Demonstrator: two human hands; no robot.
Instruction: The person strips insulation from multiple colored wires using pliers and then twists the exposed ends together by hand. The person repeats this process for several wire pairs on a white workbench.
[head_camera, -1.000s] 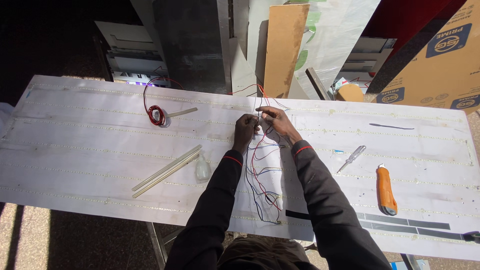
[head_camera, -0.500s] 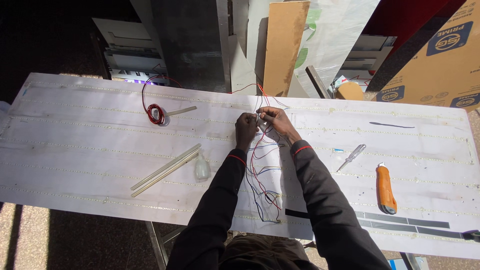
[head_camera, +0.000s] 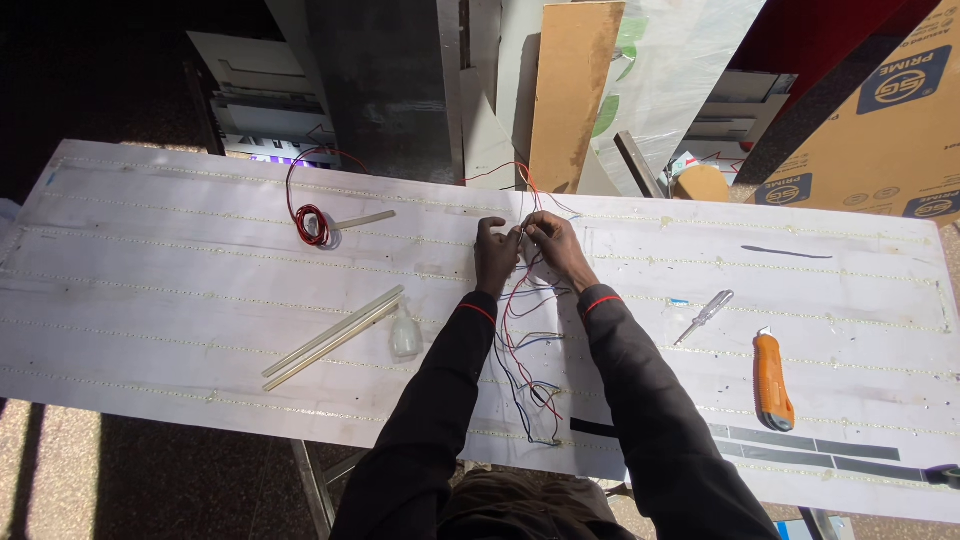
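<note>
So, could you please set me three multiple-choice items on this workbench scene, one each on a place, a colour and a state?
1. Where does the orange-handled utility knife lie?
A. right of the arms
B. beside the red wire coil
C. on the floor

2. What colour is the coiled wire on the long white panel?
A. green
B. red
C. yellow

3. How are the left hand and right hand?
A. flat and apart
B. together pinching thin wires
C. gripping the small screwdriver

A, it lies far right; B, the coil is red; B, fingers meet on the wires.
</note>
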